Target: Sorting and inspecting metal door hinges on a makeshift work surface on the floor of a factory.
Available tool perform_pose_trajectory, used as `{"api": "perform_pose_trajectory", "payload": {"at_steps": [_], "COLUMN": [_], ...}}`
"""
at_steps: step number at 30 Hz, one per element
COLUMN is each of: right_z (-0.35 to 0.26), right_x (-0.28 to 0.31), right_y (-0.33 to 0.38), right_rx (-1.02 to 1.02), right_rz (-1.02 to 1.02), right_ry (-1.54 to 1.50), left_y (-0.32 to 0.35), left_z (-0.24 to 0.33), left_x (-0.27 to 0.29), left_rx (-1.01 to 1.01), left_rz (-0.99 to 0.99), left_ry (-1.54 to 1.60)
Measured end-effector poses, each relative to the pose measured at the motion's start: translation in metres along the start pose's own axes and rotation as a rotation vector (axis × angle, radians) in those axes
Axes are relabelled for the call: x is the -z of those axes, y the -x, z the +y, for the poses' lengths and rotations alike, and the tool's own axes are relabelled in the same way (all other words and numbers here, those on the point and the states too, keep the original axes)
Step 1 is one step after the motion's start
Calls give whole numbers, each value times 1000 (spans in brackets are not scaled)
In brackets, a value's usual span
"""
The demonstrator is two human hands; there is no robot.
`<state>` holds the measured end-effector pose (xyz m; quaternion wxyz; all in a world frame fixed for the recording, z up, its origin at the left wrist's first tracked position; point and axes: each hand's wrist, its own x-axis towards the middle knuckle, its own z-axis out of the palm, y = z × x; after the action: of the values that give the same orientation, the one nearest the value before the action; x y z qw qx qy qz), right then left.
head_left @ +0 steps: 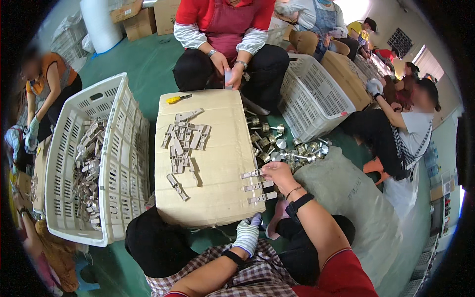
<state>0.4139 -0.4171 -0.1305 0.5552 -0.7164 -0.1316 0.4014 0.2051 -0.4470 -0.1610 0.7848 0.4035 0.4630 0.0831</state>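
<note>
From the middle of the box (pixel 227 148), the right hand (pixel 279 177) is between 3 and 4 o'clock, thumb and fingertip pinched on the end of a clip (pixel 249 174) at the box's edge. 2 more clips (pixel 257 186) lie beside it at 4 o'clock, their ends jutting over that edge. The left hand (pixel 247 237), in a striped glove, is at 5 o'clock by the near edge; whether it grips anything cannot be told. A loose pile (pixel 180 141) of clips lies toward 11 o'clock, a yellow cutter (pixel 178 99) beyond it. A crate (pixel 116 168) of clips stands at 9 o'clock, metal parts (pixel 302 151) at 3 o'clock, and a co-worker (pixel 225 29) sits at 12 o'clock
</note>
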Motion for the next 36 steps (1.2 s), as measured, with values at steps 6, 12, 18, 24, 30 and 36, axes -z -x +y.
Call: {"api": "perform_pose_trajectory", "payload": {"at_steps": [6,12,18,24,30,36], "right_z": [2,18,4,11,-18,-41], "right_x": [-2,5,0,8,-18,-136], "right_y": [-3,-14,-7,-10,-9,30], "right_rx": [34,95,82,128,470,562], "right_rz": [24,42,35,-35,78,-384], "right_ry": [8,84,207,36,433,578], "left_y": [9,6,5,8,4,23], "left_z": [14,9,8,11,5,33], "left_x": [-7,-8,-6,-9,-1,-2], "left_rx": [-86,-71,-21,-129,-98,-5], "left_rz": [29,35,31,39,20,26], "left_ry": [49,-7,48,33,15,-122]}}
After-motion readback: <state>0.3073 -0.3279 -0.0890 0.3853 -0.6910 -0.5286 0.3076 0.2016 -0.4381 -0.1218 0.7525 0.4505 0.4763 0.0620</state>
